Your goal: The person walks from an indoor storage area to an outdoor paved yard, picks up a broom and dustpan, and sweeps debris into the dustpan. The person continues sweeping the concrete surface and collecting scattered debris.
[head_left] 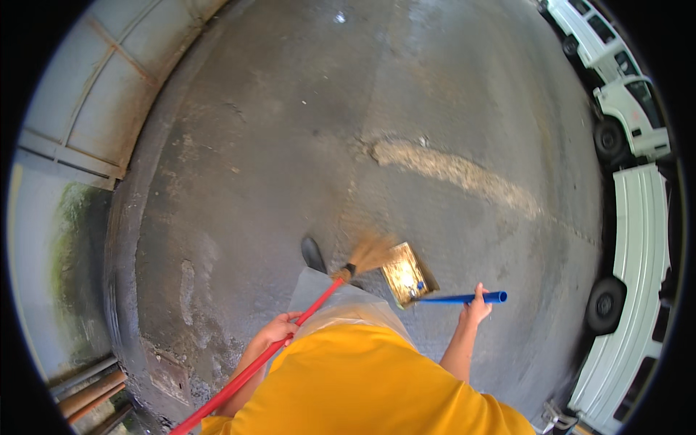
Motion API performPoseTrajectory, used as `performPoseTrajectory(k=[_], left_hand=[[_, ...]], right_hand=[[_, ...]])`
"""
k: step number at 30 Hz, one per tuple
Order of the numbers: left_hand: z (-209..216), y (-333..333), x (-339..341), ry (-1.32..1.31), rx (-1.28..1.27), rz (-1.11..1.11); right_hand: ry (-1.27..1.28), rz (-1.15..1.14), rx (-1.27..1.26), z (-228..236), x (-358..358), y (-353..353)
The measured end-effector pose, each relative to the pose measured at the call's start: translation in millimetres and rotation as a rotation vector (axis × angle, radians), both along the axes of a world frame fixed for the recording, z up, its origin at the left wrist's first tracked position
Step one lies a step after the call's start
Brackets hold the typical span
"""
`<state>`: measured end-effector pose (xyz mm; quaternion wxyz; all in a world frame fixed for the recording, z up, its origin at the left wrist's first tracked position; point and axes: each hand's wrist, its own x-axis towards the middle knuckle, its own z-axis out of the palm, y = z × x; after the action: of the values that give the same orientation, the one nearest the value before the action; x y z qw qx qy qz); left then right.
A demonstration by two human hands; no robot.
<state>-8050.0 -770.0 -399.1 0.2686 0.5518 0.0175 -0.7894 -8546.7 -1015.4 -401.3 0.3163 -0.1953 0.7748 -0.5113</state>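
Observation:
A broom's red handle [313, 307] slants up from the lower left, with my left hand [280, 328] wrapped around it. Its tan bristles [371, 251] are smeared by motion and reach the left edge of a dustpan. That dustpan [399, 268] has a shiny, gold-looking metal pan, low over or on the ground; I cannot tell whether it touches. My right hand [476, 307] is closed around the dustpan's blue tube handle [464, 298], near its open end. One dark boot [312, 254] shows left of the bristles, at the edge of a translucent apron [348, 310].
Wet grey concrete [290, 159] spreads around me, with a rough pale strip [457, 175] ahead. White vehicles [623, 239] line the right side. A rusty-edged metal gate [94, 80] stands at the left, above a mossy wall [69, 246]. Several pipes [90, 395] lie at the lower left.

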Motion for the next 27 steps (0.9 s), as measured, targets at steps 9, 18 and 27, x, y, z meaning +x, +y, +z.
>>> performPoseTrajectory(k=[9, 18, 27], left_hand=[[88.8, -73.0, 148.6, -0.01, -0.265, 0.35], [69.3, -215.1, 327.0, -0.161, -0.443, 0.795], [-60.3, -403.4, 508.3, 0.07, -0.303, 0.866]], right_hand=[[0.049, 0.033, -0.066, 74.5, 157.4, -108.7], [-0.086, 0.218, -0.196, 34.1, 314.9, -274.1], [-0.076, 0.458, -0.316, -52.5, 508.3, -466.9]])
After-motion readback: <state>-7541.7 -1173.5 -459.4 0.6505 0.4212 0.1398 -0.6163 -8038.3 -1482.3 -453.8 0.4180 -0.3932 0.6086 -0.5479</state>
